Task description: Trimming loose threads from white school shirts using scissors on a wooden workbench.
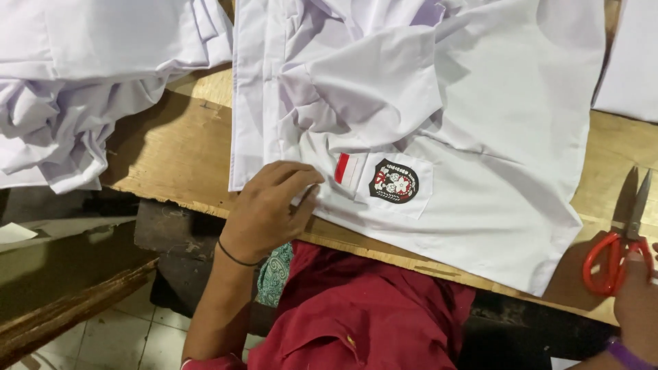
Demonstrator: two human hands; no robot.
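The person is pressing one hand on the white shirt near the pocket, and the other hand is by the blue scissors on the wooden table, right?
Almost. The scissors have red handles, not blue; the head view shows this. The rest holds: the left hand presses on the white cloth shirt near its badge pocket, and the right hand is by the scissors on the wooden table.

Cool, even light falls from above on a white cotton school shirt (480, 103) spread across a bare plywood worktop (171, 151), pushing the cloth close to overexposure with a faint violet cast in its folds. Soft shadow pools left of the shirt, under a heap of crumpled white garments (62, 89), and below the worktop edge the tiled floor (116, 336) sits dim. The shirt's black pocket badge (393, 181) reads sharp; frame edges soften slightly.
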